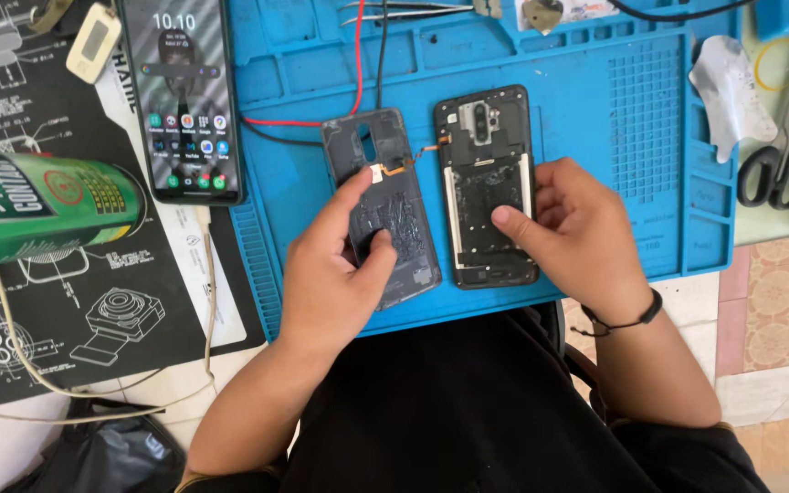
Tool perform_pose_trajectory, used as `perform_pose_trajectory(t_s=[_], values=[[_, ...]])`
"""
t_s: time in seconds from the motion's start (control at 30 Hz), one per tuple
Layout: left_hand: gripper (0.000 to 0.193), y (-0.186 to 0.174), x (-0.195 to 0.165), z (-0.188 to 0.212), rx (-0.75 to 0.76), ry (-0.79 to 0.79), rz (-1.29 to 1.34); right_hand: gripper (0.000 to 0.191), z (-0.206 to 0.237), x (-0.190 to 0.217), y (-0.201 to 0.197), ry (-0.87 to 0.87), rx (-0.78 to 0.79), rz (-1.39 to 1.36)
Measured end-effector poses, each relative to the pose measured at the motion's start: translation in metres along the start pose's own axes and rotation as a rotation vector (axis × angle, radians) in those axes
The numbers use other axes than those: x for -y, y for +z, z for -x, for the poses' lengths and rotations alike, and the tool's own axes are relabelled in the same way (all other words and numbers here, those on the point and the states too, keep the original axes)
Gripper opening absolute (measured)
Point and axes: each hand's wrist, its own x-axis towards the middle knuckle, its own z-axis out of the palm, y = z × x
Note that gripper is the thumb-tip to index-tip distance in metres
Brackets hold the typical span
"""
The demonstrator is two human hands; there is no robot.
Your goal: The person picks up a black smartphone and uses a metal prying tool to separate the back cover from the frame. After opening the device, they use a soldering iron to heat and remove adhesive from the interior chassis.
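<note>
floor: pink-and-cream patterned tiles [778, 319] | light: bright daylight

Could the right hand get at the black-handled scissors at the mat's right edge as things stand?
Probably yes. The right hand rests on the opened phone body, and only bare blue mat lies between it and the scissors; nothing seems to block that side.
</note>
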Motion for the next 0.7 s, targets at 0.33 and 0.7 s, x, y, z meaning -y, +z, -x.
perform_pose_trajectory(t_s=[0.33,0.7], values=[[0.063,-0.003,0.007,-0.001,0.017,-0.03,0.144,0.051,0.009,0.048,0.022,-0.73,-0.157,0.665],[0.055,0.004,0.012,0.005,-0.139,0.133,-0.008,0.01,0.029,0.039,0.015,-0.756,0.299,0.347]])
